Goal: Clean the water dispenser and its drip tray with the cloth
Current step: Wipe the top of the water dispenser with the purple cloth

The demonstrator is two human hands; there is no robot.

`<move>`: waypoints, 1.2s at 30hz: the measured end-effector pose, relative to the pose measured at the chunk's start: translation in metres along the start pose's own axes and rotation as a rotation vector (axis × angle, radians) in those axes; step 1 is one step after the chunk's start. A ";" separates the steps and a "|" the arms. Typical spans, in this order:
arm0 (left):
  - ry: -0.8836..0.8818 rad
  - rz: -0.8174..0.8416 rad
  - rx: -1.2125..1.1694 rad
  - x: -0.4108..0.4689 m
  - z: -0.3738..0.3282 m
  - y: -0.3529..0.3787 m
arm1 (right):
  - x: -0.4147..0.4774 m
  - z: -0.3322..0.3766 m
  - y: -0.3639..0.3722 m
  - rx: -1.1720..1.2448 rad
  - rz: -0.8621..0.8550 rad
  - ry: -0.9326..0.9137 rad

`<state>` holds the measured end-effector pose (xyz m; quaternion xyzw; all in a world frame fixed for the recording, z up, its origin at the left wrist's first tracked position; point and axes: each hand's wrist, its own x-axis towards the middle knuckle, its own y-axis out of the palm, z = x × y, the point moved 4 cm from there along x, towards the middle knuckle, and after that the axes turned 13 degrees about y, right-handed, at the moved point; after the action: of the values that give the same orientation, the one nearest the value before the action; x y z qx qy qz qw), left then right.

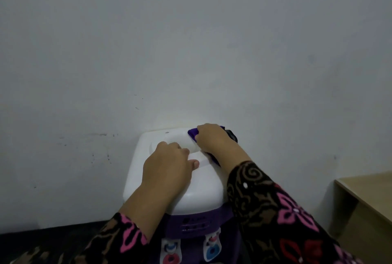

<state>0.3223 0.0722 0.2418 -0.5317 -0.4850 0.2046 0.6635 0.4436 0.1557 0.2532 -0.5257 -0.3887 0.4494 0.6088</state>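
Pale wall [191,41] — dispenser [201,189], cloth [192,134] under right hand [212,139]

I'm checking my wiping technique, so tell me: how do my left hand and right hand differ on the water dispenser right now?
The right hand grips the purple cloth; the left hand holds no cloth. The right hand is at the far right corner of the water dispenser top; the left hand is nearer, its fingers curled into the top's recess. Both rest on the white top.
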 end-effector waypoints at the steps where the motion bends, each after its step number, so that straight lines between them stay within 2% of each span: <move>1: 0.005 -0.004 0.002 0.000 0.000 0.000 | 0.008 0.005 -0.001 -0.011 -0.002 -0.024; 5: -0.005 -0.011 -0.023 0.000 0.000 -0.001 | 0.022 0.009 -0.007 0.056 0.041 -0.096; 8: -0.020 0.002 -0.028 -0.002 0.001 0.000 | 0.030 -0.009 -0.008 0.116 0.019 0.039; 11: -0.017 0.013 -0.019 -0.002 0.000 0.001 | 0.030 -0.016 -0.006 0.066 0.037 0.153; 14: -0.001 0.007 -0.018 -0.001 0.000 0.001 | 0.029 -0.002 -0.004 0.053 0.039 0.109; 18: 0.007 -0.013 -0.008 0.000 0.001 0.002 | 0.036 0.010 -0.002 0.087 0.026 -0.048; 24: -0.043 0.000 -0.052 -0.002 0.002 -0.002 | 0.038 -0.002 0.000 0.034 0.019 -0.010; 31: -0.065 -0.013 -0.086 -0.003 0.003 -0.001 | -0.055 -0.034 0.000 0.080 -0.079 -0.026; 36: -0.032 -0.021 -0.060 -0.005 0.003 0.000 | -0.121 -0.049 0.018 0.250 -0.149 -0.058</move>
<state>0.3180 0.0699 0.2399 -0.5430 -0.5071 0.1913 0.6414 0.4516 0.0263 0.2278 -0.4021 -0.3850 0.4630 0.6897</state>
